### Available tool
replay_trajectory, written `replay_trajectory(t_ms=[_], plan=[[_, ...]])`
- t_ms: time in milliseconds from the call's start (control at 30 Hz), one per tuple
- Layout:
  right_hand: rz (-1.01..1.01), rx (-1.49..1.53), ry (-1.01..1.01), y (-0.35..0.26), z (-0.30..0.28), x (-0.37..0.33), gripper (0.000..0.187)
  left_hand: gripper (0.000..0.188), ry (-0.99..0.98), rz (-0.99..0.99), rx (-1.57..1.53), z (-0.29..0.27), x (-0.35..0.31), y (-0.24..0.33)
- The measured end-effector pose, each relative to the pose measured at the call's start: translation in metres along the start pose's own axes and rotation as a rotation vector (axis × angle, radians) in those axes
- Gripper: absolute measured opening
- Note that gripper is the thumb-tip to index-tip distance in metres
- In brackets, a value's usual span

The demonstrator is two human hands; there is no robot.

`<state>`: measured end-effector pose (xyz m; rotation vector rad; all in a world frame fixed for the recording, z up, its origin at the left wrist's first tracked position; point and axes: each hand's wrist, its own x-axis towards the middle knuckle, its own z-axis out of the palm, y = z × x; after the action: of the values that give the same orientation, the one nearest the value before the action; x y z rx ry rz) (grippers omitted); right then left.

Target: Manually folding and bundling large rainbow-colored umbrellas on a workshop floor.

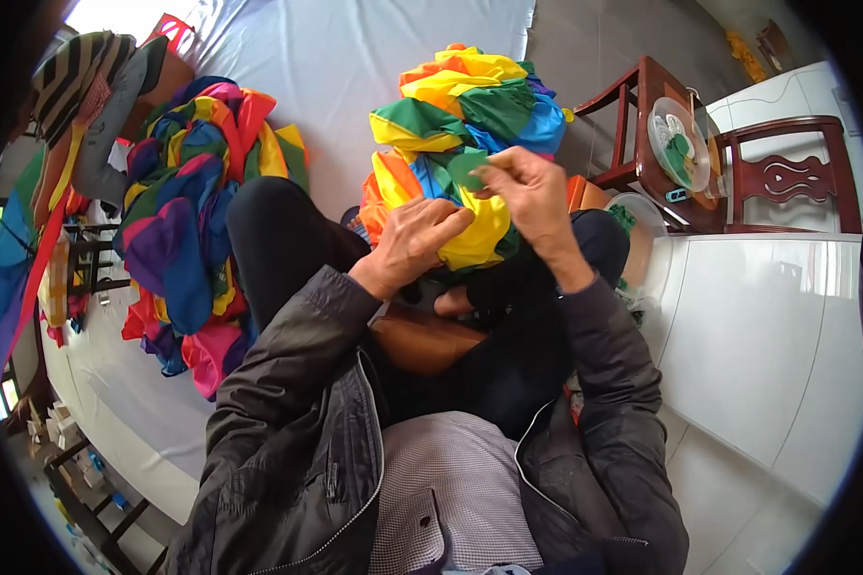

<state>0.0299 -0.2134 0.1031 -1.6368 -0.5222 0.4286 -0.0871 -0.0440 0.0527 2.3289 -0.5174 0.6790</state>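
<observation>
A heap of rainbow-striped fabric [484, 110] lies in front of me and reaches up to my lap. My left hand [414, 240] is closed at its near side, fingers curled against a yellow and orange part; its fingertips are partly hidden. To the right and a little higher, my right hand [530, 196] pinches at the edge of a small green fabric piece [467, 171], which sits just left of its fingertips. Whether that green piece is joined to the heap I cannot tell.
A second rainbow fabric pile [187, 220] lies to my left. At right stand a dark wooden chair [791, 177] and a stool bearing a clear plastic tub [657, 144] with green scraps. Another clear container [647, 216] sits beside my right knee. Grey sheeting [336, 57] covers the floor ahead.
</observation>
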Motion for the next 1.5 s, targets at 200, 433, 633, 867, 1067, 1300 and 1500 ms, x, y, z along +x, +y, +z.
replay_trajectory(t_ms=[200, 433, 633, 867, 1067, 1300, 1500], plan=[[-0.014, -0.076, -0.038, -0.001, 0.041, -0.017, 0.012, 0.038, 0.104, 0.093, 0.022, -0.024, -0.007, 0.009], [-0.031, -0.075, 0.177, 0.001, 0.060, -0.053, 0.012, 0.035, 0.203, 0.004, -0.130, -0.030, -0.022, 0.009], [-0.022, 0.038, 0.314, 0.001, 0.068, -0.061, 0.015, 0.039, 0.218, 0.042, -0.140, -0.025, -0.026, 0.006], [-0.025, -0.063, 0.299, 0.006, 0.062, -0.064, 0.016, 0.042, 0.240, 0.024, -0.166, -0.026, -0.023, 0.009], [-0.070, -0.056, 0.284, 0.001, 0.067, -0.065, 0.014, 0.042, 0.226, 0.005, -0.171, -0.024, -0.024, 0.007], [0.063, 0.075, 0.188, 0.003, 0.058, -0.070, 0.013, 0.044, 0.206, -0.040, -0.192, -0.022, -0.025, 0.005], [0.030, 0.067, 0.174, 0.003, 0.057, -0.073, 0.013, 0.044, 0.159, -0.058, -0.186, -0.019, -0.030, 0.000]])
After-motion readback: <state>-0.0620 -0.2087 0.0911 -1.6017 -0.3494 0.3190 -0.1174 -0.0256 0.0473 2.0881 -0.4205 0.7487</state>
